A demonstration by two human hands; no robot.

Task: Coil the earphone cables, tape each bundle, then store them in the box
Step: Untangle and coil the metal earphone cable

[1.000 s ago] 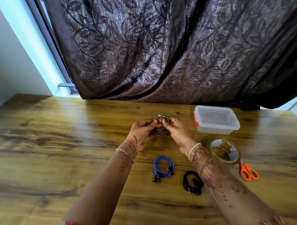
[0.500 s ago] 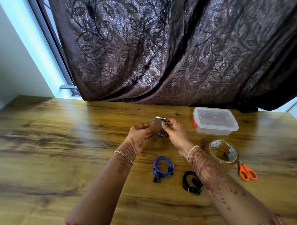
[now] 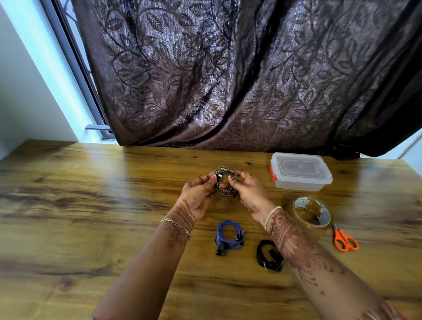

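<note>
Wooden table (image 3: 86,213) | left hand (image 3: 197,192), right hand (image 3: 248,191) pinch grey coil (image 3: 224,173) | box (image 3: 301,171), tape (image 3: 323,214), scissors (image 3: 344,238) to right

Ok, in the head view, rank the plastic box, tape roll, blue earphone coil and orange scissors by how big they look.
1. plastic box
2. tape roll
3. blue earphone coil and orange scissors: these look about alike, so I won't rank them against each other.
</note>
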